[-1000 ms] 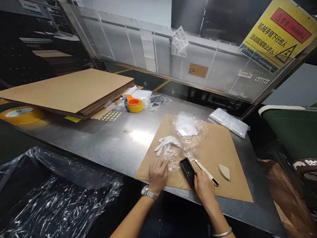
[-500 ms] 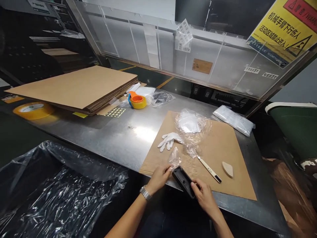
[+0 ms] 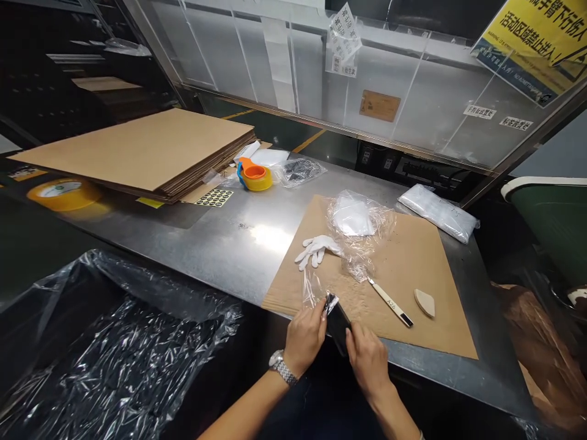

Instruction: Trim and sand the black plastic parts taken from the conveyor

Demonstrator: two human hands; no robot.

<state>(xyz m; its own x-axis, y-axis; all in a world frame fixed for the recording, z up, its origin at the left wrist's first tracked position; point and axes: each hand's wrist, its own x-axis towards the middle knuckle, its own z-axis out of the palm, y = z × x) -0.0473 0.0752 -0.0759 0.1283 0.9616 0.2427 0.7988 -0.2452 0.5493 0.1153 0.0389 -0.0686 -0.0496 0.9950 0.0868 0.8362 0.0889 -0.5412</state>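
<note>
A black rectangular plastic part [image 3: 338,330] is tilted between my two hands at the table's front edge. My left hand [image 3: 306,333], with a metal watch on the wrist, pinches a clear plastic bag [image 3: 312,288] against the part's upper end. The bag's mouth covers that end. My right hand [image 3: 367,357] grips the part's lower right side. Beyond the hands lie a white glove [image 3: 316,249] and crumpled clear plastic with white sheets [image 3: 353,217]. A craft knife marked A26 [image 3: 389,302] and a beige wedge-shaped pad [image 3: 424,302] rest to the right.
Brown cardboard [image 3: 440,269] covers part of the metal table [image 3: 220,244]. A cardboard stack [image 3: 151,146], an orange tape dispenser [image 3: 254,174] and a sticker sheet [image 3: 214,197] are at left. A bin lined with black plastic [image 3: 114,360] stands left; a wrapped white pack [image 3: 439,212] lies at right.
The black part has turned, so its hollow side no longer faces me. My hands have come closer together, and the bag now overlaps the part's upper end. The view has shifted slightly.
</note>
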